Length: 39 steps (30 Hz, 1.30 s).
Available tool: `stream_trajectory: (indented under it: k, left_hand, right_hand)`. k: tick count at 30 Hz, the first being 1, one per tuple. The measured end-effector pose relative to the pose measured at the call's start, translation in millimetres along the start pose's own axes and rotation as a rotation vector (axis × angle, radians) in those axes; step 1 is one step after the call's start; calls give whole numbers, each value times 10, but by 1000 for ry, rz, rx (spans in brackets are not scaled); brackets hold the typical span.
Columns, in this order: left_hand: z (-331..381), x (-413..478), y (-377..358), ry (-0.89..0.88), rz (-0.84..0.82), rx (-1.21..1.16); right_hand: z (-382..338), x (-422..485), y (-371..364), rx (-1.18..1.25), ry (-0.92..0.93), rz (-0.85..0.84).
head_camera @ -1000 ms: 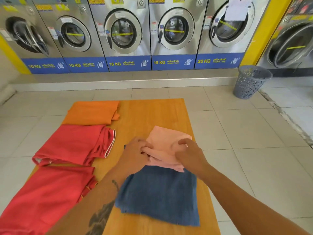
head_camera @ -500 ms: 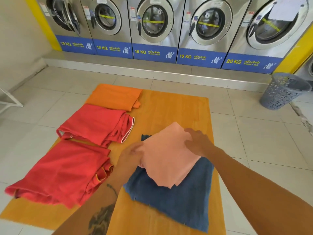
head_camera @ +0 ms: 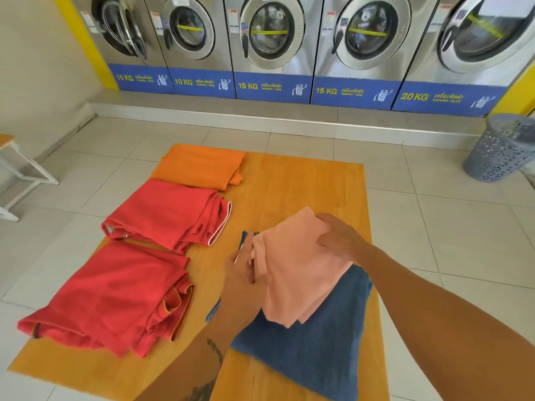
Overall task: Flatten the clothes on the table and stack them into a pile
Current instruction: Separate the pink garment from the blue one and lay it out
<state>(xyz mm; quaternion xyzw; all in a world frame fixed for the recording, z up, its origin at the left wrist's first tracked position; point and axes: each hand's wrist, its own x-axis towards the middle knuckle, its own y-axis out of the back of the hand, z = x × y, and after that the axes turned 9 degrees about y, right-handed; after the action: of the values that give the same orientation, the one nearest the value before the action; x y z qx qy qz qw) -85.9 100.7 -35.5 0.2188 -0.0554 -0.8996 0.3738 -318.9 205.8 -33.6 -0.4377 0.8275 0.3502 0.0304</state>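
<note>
A pale pink cloth (head_camera: 295, 273) lies spread over a blue cloth (head_camera: 312, 342) on the right half of the wooden table (head_camera: 304, 183). My left hand (head_camera: 243, 273) pinches the pink cloth's left edge, which bunches between the fingers. My right hand (head_camera: 335, 235) grips its far right corner. Along the table's left side lie three folded garments: an orange one (head_camera: 202, 166) at the back, a red one (head_camera: 168, 212) with white trim in the middle, and a larger red one (head_camera: 115, 296) nearest me.
A row of steel washing machines (head_camera: 269, 39) stands on a raised step behind the table. A grey perforated laundry basket (head_camera: 503, 149) sits on the tiled floor at the right. A white-legged bench (head_camera: 17, 169) stands at the far left.
The pink cloth went from a bunched lump to spread open over the blue cloth. My hands moved apart to its left edge and far corner. The camera view swung left.
</note>
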Motion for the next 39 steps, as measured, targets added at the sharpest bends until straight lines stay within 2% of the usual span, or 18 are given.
stream_trajectory:
  k: [2, 7, 13, 17, 23, 33, 36, 39]
  left_hand:
    - [-17, 63, 4, -15, 1, 25]
    - [145, 92, 94, -19, 71, -108]
    - [154, 136, 629, -126, 231, -167]
    - [46, 122, 1224, -170, 249, -37]
    - [-253, 136, 2317, -210, 224, 245]
    - [-508, 412, 3759, -196, 223, 256]
    - [-744, 564, 3913, -139, 144, 393]
    - [-1157, 647, 3945, 13, 13, 531]
  right_hand:
    - [-76, -120, 11, -11, 77, 26]
    - [-286, -488, -45, -102, 246, 27]
    - [-593, -771, -343, -204, 413, 208]
    - [-940, -832, -783, -187, 385, 238]
    - [-1497, -870, -1728, 142, 251, 235]
    - [-2262, -955, -3099, 228, 237, 322]
    - [-2186, -1044, -3482, 61, 205, 239]
    - [-2032, -1073, -3656, -141, 129, 81]
